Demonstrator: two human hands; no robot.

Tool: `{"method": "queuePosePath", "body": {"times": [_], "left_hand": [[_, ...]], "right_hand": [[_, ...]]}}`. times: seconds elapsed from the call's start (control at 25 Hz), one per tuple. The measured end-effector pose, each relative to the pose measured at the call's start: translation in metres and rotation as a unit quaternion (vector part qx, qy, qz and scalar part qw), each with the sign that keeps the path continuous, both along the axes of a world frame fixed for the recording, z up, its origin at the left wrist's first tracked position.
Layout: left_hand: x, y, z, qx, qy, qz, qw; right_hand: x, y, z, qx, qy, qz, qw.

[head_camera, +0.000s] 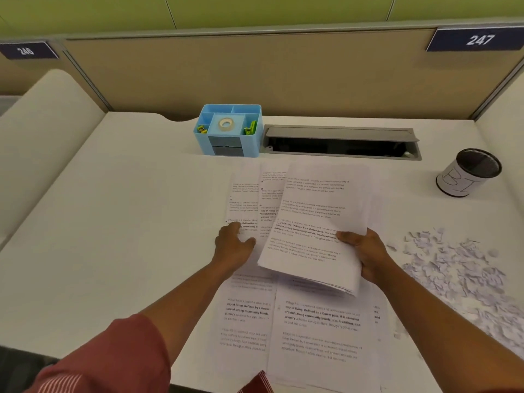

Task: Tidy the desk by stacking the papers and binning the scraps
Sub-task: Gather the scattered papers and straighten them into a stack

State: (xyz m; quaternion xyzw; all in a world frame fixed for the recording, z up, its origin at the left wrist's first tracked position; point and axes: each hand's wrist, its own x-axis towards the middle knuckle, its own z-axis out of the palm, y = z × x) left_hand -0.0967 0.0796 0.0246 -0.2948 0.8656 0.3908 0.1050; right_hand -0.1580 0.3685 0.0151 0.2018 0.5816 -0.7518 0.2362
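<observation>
Head cam: right hand (365,255) grips a stack of printed white sheets (317,231); left hand (234,245) rests flat, fingers loose, on loose printed pages (245,205) on the white desk (113,222).

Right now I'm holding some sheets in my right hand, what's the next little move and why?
Probably pinch up the loose sheet under your left hand and slide it onto the stack that your right hand grips. Several printed sheets lie spread flat on the desk, so the gathering isn't finished. The paper scraps on the right can wait.
</observation>
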Motion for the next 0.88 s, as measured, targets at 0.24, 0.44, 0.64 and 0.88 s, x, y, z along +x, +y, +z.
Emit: {"method": "queuePosePath", "body": {"times": [0.24,0.44,0.64,0.88], "left_hand": [[-0.078,0.013,0.005,0.099,-0.001,0.017,0.995],[-0.092,0.008,-0.009,0.107,-0.033,0.047,0.993],[-0.109,0.015,-0.02,0.126,-0.013,0.099,0.987],[-0.101,0.0,-0.021,-0.013,-0.009,0.074,0.997]], "right_hand": [[-0.06,-0.005,-0.006,-0.005,-0.012,-0.004,1.0],[-0.052,-0.002,-0.017,-0.023,-0.047,0.006,0.999],[-0.06,0.003,-0.028,-0.013,-0.059,0.005,0.998],[-0.065,0.005,-0.034,-0.01,-0.073,0.016,0.997]]}}
